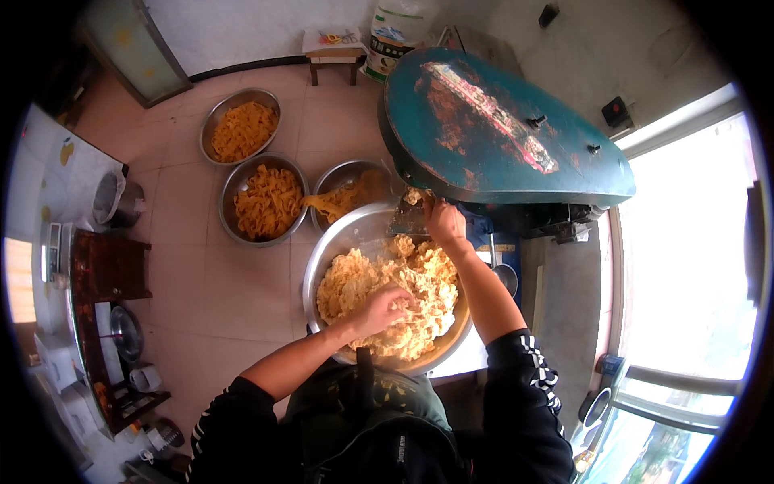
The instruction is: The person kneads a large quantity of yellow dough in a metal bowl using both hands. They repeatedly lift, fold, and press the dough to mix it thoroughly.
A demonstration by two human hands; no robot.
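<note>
A large metal bowl (311, 278) in front of me is heaped with crumbly yellow dough (363, 278). My left hand (379, 313) rests in the near part of the heap, its fingers curled into the dough. Beyond the bowl's far side, my right hand (443, 220) is closed at the feed opening under a teal machine housing (484, 129). A small lump of dough (413, 196) shows by its fingertips, which are partly hidden. From beneath the machine, flat orange noodles (334, 200) trail toward the metal bowls behind.
Three metal basins stand on the tiled floor: a far one (276, 141), a middle one (224, 211) and one by the machine (345, 167), with noodles in them. A ladle (505, 278) lies right of the big bowl. A wooden cabinet (109, 266) is at left, a sack (391, 40) behind.
</note>
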